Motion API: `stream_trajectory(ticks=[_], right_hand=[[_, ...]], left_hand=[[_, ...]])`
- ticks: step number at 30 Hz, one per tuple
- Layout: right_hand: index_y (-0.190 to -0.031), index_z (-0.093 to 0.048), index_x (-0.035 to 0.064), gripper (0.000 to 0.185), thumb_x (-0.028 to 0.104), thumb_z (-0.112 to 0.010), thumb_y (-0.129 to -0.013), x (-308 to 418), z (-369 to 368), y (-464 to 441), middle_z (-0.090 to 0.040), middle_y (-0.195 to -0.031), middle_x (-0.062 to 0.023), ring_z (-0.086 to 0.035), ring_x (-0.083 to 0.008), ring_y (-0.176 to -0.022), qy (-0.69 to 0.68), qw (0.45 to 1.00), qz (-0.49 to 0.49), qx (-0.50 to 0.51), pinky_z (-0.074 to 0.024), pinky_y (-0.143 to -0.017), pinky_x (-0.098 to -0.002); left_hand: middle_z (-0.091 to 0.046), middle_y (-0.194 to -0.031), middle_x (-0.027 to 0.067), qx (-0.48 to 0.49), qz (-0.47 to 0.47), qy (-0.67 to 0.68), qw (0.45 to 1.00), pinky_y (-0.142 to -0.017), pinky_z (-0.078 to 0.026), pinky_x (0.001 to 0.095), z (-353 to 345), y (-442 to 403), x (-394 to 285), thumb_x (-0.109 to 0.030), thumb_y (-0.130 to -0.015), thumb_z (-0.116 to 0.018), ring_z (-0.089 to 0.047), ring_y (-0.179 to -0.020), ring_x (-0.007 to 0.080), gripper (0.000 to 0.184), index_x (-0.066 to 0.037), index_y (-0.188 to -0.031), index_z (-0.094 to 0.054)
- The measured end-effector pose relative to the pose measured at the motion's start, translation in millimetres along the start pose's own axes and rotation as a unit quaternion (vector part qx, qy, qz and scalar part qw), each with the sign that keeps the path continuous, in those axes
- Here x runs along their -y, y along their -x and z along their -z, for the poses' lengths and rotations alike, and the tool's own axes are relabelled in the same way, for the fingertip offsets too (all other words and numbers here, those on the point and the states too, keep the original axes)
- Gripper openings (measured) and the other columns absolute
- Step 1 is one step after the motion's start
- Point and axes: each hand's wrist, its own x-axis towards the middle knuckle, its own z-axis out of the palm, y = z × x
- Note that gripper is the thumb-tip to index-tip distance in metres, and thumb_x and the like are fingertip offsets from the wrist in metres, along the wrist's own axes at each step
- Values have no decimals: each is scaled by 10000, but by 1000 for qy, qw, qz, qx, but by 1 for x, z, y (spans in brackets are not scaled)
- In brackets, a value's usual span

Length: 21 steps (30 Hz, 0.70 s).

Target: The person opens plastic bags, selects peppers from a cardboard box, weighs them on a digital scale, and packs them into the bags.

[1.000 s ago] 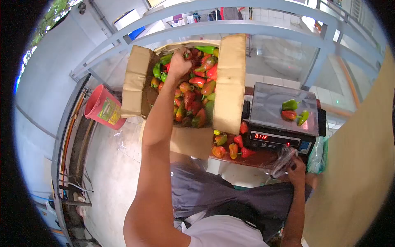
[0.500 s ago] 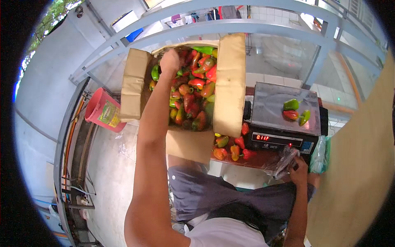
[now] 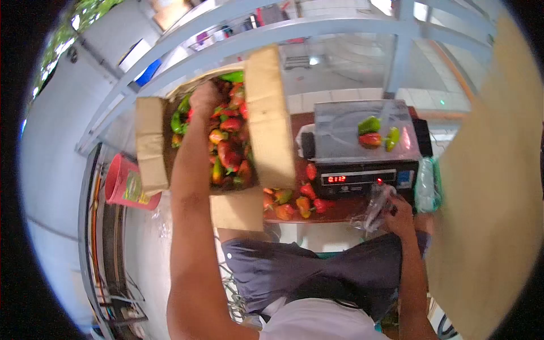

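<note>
My left hand (image 3: 205, 99) reaches into the upper part of a cardboard box (image 3: 267, 119) full of red and green peppers (image 3: 229, 154). Its fingers point down among the peppers and are blurred, so I cannot see what they touch. My right hand (image 3: 400, 215) pinches a clear plastic bag (image 3: 375, 208) in front of the digital scale (image 3: 328, 133). On the scale's metal plate lie a green pepper (image 3: 369, 124), a red one (image 3: 370, 140) and a yellow-green one (image 3: 392, 138). The red display glows below the plate.
Several loose peppers (image 3: 305, 206) lie on the red-brown tabletop (image 3: 340, 214) between box and scale. A pink bucket (image 3: 118, 184) stands at the left. A roll of plastic bags (image 3: 426, 186) is right of the scale. Metal rails (image 3: 317, 27) run behind.
The view has swung right, so box and scale appear further left. My left hand has moved from the box's top middle toward its upper left. My right hand still holds the bag.
</note>
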Motion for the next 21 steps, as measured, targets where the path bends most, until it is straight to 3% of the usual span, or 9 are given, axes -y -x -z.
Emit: stream_trajectory(ticks=[7, 9, 11, 13, 15, 17, 18, 19, 21], right_hand=[[-1242, -661, 19, 486, 49, -690, -758, 5, 7, -3, -656, -1204, -224, -677, -335, -1034, -61, 998, -15, 8, -532, -869, -363], [-1275, -654, 47, 534, 64, -715, -745, 16, 15, -6, -598, -1299, -278, -615, -429, -1148, -107, 990, -83, 43, -500, -989, -434], [-1277, -656, 53, 527, 74, -718, -754, 16, 17, -4, -584, -1324, -279, -608, -431, -1162, -101, 993, -51, 39, -494, -1005, -433], [-1303, -627, 29, 553, 88, -727, -763, 4, 9, -1, -580, -1330, -272, -583, -426, -1205, -65, 998, -19, 13, -466, -1046, -421], [-1326, -603, 17, 584, 92, -733, -762, 5, 9, -4, -582, -1323, -270, -568, -423, -1229, -69, 997, -6, 13, -450, -1062, -418], [-1348, -582, 13, 618, 91, -740, -755, 4, 8, -6, -583, -1319, -267, -553, -421, -1250, -75, 997, -5, 17, -435, -1079, -417], [-1358, -571, 11, 636, 91, -743, -751, 2, 8, -5, -584, -1316, -265, -546, -420, -1260, -76, 997, -6, 20, -427, -1087, -417], [-1361, -569, 13, 642, 93, -744, -749, -1, 9, -3, -583, -1316, -267, -547, -421, -1257, -79, 997, -3, 18, -427, -1086, -421], [-1367, -565, 17, 654, 98, -747, -743, -1, 10, 4, -581, -1316, -270, -551, -424, -1251, -85, 996, -2, 15, -428, -1084, -429]], left_hand=[[-719, -985, 259, -111, -57, -42, 991, -825, -563, 464, 47, 31, 30, -434, -766, -761, -715, -952, 372, 518, -17, -1070, -726], [-726, -927, 243, -77, -64, 58, 993, -773, -556, 443, 76, 63, 33, -376, -742, -790, -717, -856, 379, 492, 10, -1039, -724], [-741, -874, 185, -166, -127, 55, 976, -699, -548, 406, 99, 110, 12, -235, -772, -766, -724, -752, 302, 366, 15, -1036, -722], [-734, -816, 89, -87, -120, 274, 950, -623, -521, 294, 117, 168, -39, -106, -831, -687, -663, -666, 148, 275, -4, -1085, -715], [-727, -864, 65, -10, -222, 445, 867, -646, -525, 257, 101, 222, -90, -40, -823, -653, -665, -701, 115, 290, -2, -1106, -701], [-737, -903, 106, -44, -318, 363, 875, -686, -556, 307, 61, 255, -153, -87, -836, -656, -690, -723, 145, 250, 3, -1063, -709], [-730, -824, 114, 59, -278, 400, 871, -682, -563, 330, 36, 259, -178, -143, -842, -680, -696, -706, 149, 235, 0, -1026, -715], [-704, -704, 112, 36, -233, 347, 908, -685, -563, 324, -2, 251, -202, -243, -833, -708, -705, -687, 171, 267, -5, -952, -733], [-685, -715, 253, 121, -140, 331, 925, -719, -556, 432, -53, 222, -229, -395, -770, -710, -721, -759, 378, 412, 15, -801, -732]])
